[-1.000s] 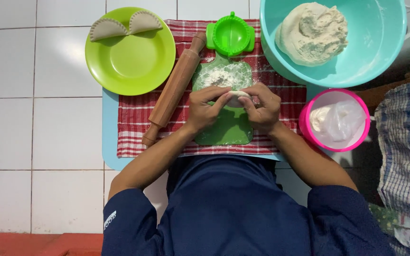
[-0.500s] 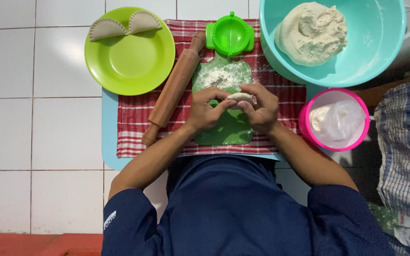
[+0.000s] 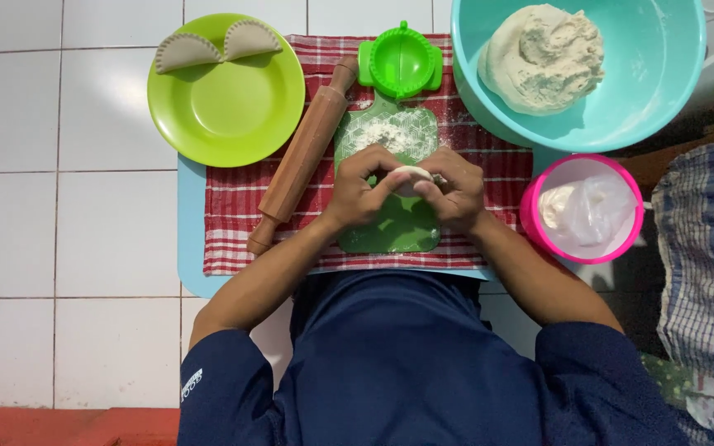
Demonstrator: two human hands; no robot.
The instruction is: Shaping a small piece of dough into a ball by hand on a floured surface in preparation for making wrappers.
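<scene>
— White floor tiles (image 3: 59,206) fill the head view; what lies on them in front of you?

— You have a light blue mat (image 3: 190,239) there, with a red checked cloth (image 3: 233,223) spread over it. On the cloth lies a green board (image 3: 390,231), dusted with flour at its far end.

— Where are your hands?

— Both are over the middle of the board. Your left hand (image 3: 359,192) and your right hand (image 3: 454,192) meet on a small piece of dough (image 3: 411,177). The fingers of both hands are curled in and pinching its edges, so the dough sits between your fingertips, above the board, close to the flour patch.

— What surrounds them?

— At 12 o'clock from your hands, a green dumpling press (image 3: 400,59) touches the top of the board. At 10 o'clock, a wooden rolling pin (image 3: 303,153) lies slantwise on the cloth, just beside the board. Further out at 10 o'clock, a lime green plate (image 3: 225,116) carries two folded dumplings (image 3: 216,45) at its far rim. At 1 o'clock, a teal bowl (image 3: 663,74) holds a big lump of dough (image 3: 543,56). At 3 o'clock, a pink tub (image 3: 535,223) holds a clear plastic bag (image 3: 588,206). A checked fabric (image 3: 708,248) lies at the right edge.
</scene>
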